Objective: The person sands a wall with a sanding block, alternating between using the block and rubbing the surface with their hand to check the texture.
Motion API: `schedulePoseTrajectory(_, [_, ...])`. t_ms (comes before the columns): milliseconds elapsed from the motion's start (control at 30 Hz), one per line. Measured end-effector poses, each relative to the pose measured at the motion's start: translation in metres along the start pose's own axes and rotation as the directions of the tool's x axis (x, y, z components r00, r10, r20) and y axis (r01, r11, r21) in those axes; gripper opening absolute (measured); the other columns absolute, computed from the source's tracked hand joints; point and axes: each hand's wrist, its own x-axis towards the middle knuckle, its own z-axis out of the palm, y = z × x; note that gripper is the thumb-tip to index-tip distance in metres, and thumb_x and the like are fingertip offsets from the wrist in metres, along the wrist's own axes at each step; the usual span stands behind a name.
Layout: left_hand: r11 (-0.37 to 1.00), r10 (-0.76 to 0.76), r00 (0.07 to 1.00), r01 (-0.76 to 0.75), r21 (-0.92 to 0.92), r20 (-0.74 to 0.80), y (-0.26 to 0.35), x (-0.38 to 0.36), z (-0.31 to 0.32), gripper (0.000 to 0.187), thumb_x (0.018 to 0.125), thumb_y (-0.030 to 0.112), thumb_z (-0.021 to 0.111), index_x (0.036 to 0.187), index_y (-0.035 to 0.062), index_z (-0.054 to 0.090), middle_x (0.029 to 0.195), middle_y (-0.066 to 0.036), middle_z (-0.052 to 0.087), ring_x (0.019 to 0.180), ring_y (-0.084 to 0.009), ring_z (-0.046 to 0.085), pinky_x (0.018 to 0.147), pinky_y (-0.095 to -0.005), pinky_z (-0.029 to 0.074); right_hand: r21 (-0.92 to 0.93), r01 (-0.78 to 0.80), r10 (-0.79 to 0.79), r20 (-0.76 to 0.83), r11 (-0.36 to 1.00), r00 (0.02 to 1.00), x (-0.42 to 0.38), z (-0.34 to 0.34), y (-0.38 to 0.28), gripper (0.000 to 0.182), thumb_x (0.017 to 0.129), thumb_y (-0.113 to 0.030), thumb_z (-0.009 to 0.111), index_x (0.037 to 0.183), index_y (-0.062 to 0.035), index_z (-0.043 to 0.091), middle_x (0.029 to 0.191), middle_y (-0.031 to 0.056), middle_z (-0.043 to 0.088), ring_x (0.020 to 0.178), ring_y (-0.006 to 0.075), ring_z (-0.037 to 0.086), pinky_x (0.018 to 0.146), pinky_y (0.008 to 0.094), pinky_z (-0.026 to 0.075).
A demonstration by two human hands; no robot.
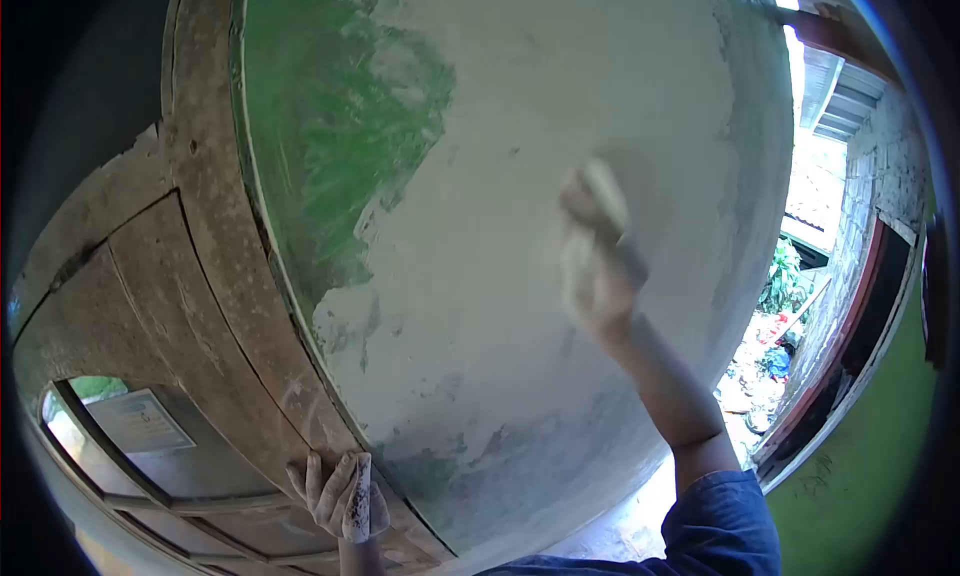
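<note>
My right hand [598, 281] is raised in front of the wall [530, 246], smeared by motion. It grips a pale, flat tool [605, 194] whose exact kind the blur hides. Grey-white filler covers most of the wall, and a patch of green paint [330, 126] shows at its left side. Low on the left, my left hand [328, 496] has bent fingers near the wooden door frame [300, 401]. In it is a narrow, flat strip [359, 496], whitish with dark specks. Pale residue coats the fingers.
A wooden door [150, 286] with glass panes [140, 421] stands to the left. At the right, past the wall's edge, an opening shows plants [785, 281] and scattered litter [755, 381]. A dark window [850, 366] sits in the wall on the far right.
</note>
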Motion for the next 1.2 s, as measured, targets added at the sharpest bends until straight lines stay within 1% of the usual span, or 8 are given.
schedulePoseTrajectory(267, [0.999, 0.021, 1.000, -0.021, -0.032, 0.000, -0.002, 0.004, -0.001, 0.033, 0.087, 0.024, 0.051, 0.101, -0.0016, 0.065, 0.099, -0.013, 0.068, 0.120, -0.0427, 0.049, 0.106, -0.0623, 0.024, 0.083, -0.056, 0.060, -0.044, 0.995, 0.997, -0.037, -0.003, -0.003, 0.047, 0.089, -0.015, 0.062, 0.132, -0.0069, 0.043, 0.132, 0.0119, 0.050, 0.112, 0.0212, 0.056, 0.084, 0.0317, 0.051])
schedulePoseTrajectory(333, [0.999, 0.019, 1.000, -0.019, -0.026, 0.010, -0.001, 0.005, -0.002, 0.032, 0.087, 0.024, 0.051, 0.101, -0.0012, 0.065, 0.099, -0.013, 0.068, 0.120, -0.0424, 0.049, 0.106, -0.0624, 0.023, -0.912, 0.356, -0.409, 0.410, -0.204, 0.815, -0.020, -0.042, -0.024, 0.055, 0.090, -0.018, 0.061, 0.137, -0.0081, 0.035, 0.135, 0.0129, 0.048, 0.114, 0.0233, 0.056, 0.085, 0.0326, 0.051])
schedulePoseTrajectory(433, [1.000, 0.006, 0.999, -0.005, -0.013, 0.035, 0.000, 0.003, -0.005, 0.031, 0.088, 0.024, 0.052, 0.101, 0.0000, 0.065, 0.100, -0.013, 0.068, 0.120, -0.0418, 0.049, 0.106, -0.0625, 0.023, 0.140, 0.293, -0.258, -0.224, 0.946, 0.940, -0.044, -0.010, 0.033, 0.056, 0.089, -0.017, 0.063, 0.136, -0.0110, 0.033, 0.136, 0.0140, 0.046, 0.118, 0.0258, 0.053, 0.087, 0.0361, 0.051])
schedulePoseTrajectory(600, [1.000, 0.009, 1.000, -0.008, -0.021, 0.030, -0.006, -0.005, -0.003, 0.029, 0.087, 0.025, 0.052, 0.098, 0.0013, 0.066, 0.099, -0.012, 0.069, 0.120, -0.0414, 0.049, 0.107, -0.0622, 0.023, -0.585, 0.806, -0.299, 0.757, 0.087, 0.581, -0.067, 0.014, 0.033, 0.052, 0.094, -0.020, 0.054, 0.141, -0.0150, 0.032, 0.138, 0.0160, 0.042, 0.129, 0.0284, 0.042, 0.097, 0.0445, 0.044])
schedulePoseTrajectory(667, [0.999, 0.028, 0.999, -0.028, -0.019, 0.035, -0.007, -0.006, -0.004, 0.027, 0.087, 0.024, 0.053, 0.096, 0.0020, 0.066, 0.098, -0.011, 0.069, 0.120, -0.0413, 0.049, 0.106, -0.0621, 0.023, 0.192, -0.244, 0.232, 0.082, 0.951, 0.969, -0.052, -0.002, 0.009, 0.050, 0.093, -0.018, 0.055, 0.139, -0.0128, 0.037, 0.138, 0.0161, 0.043, 0.129, 0.0278, 0.041, 0.098, 0.0442, 0.043])
schedulePoseTrajectory(833, [0.999, -0.020, 1.000, 0.019, -0.045, -0.014, 0.000, 0.001, -0.003, 0.024, 0.085, 0.022, 0.054, 0.093, 0.0038, 0.068, 0.098, -0.011, 0.069, 0.119, -0.0406, 0.050, 0.107, -0.0619, 0.023, -0.937, 0.348, -0.513, 0.289, 0.020, 0.808, -0.005, -0.006, -0.007, 0.053, 0.088, -0.012, 0.061, 0.136, -0.0063, 0.040, 0.137, 0.0149, 0.044, 0.126, 0.0273, 0.045, 0.104, 0.0429, 0.039])
schedulePoseTrajectory(900, [1.000, -0.013, 1.000, 0.014, -0.021, 0.024, -0.003, -0.003, -0.003, 0.026, 0.085, 0.023, 0.054, 0.093, 0.0040, 0.069, 0.098, -0.011, 0.069, 0.119, -0.0404, 0.051, 0.107, -0.0618, 0.023, 0.043, 0.165, -0.162, -0.062, 0.985, 0.985, -0.036, 0.039, 0.026, 0.050, 0.088, -0.012, 0.061, 0.134, -0.0088, 0.042, 0.135, 0.0142, 0.046, 0.123, 0.0272, 0.047, 0.102, 0.0435, 0.041])
schedulePoseTrajectory(1200, [0.998, -0.061, 0.998, 0.061, -0.005, -0.013, 0.002, 0.007, -0.004, 0.008, 0.078, 0.019, 0.069, 0.086, 0.0182, 0.069, 0.099, 0.002, 0.070, 0.119, -0.0291, 0.054, 0.110, -0.0538, 0.024, -0.833, 0.551, -0.484, 0.500, -0.041, 0.719, 0.044, 0.018, -0.033, 0.039, 0.088, -0.008, 0.060, 0.126, -0.0094, 0.050, 0.139, 0.0178, 0.040, 0.121, 0.0265, 0.049, 0.090, 0.0312, 0.052])
